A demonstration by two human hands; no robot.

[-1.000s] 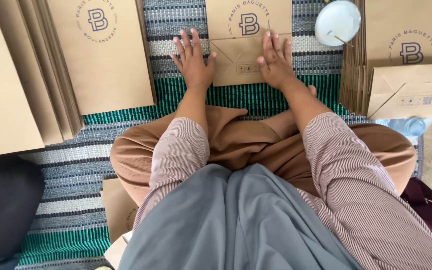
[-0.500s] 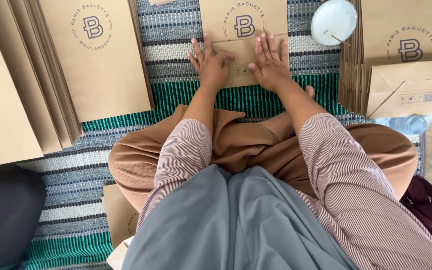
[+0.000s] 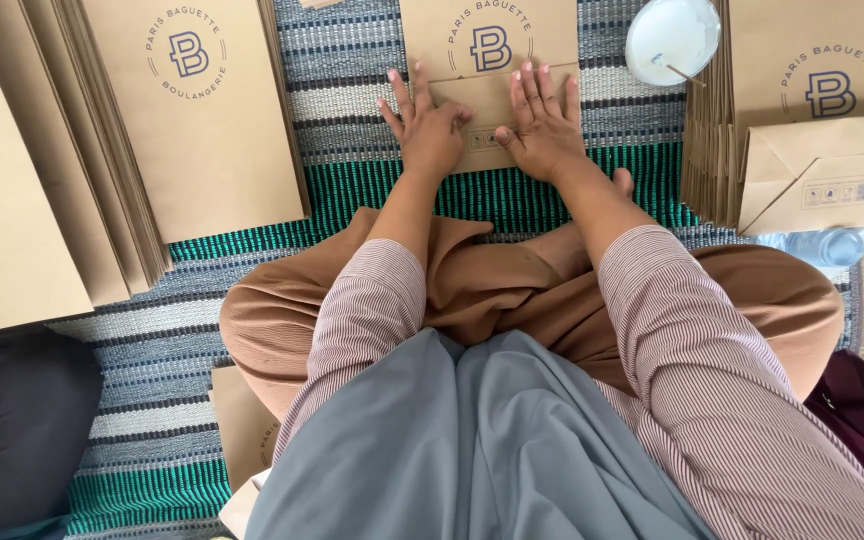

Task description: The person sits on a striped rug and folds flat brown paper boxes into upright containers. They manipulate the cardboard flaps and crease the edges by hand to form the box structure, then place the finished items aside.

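Note:
A flat brown paper bag (image 3: 488, 40) with a round dark logo lies on the striped mat in front of me, its bottom flap (image 3: 482, 118) folded up toward me. My left hand (image 3: 425, 125) presses flat on the left side of that flap, fingers spread. My right hand (image 3: 542, 120) presses flat on the flap's right side. The two hands lie close together, almost touching at the thumbs. Neither hand grips anything.
Fanned stacks of the same brown bags (image 3: 187, 110) lie at the left, and another stack (image 3: 817, 110) at the right with one folded bag on top. A white round lid or dish (image 3: 672, 38) sits at upper right. A water bottle (image 3: 822, 245) lies near my right knee.
Both hands have slid inward along the folded flap, from its outer edges to its middle, staying flat on the paper.

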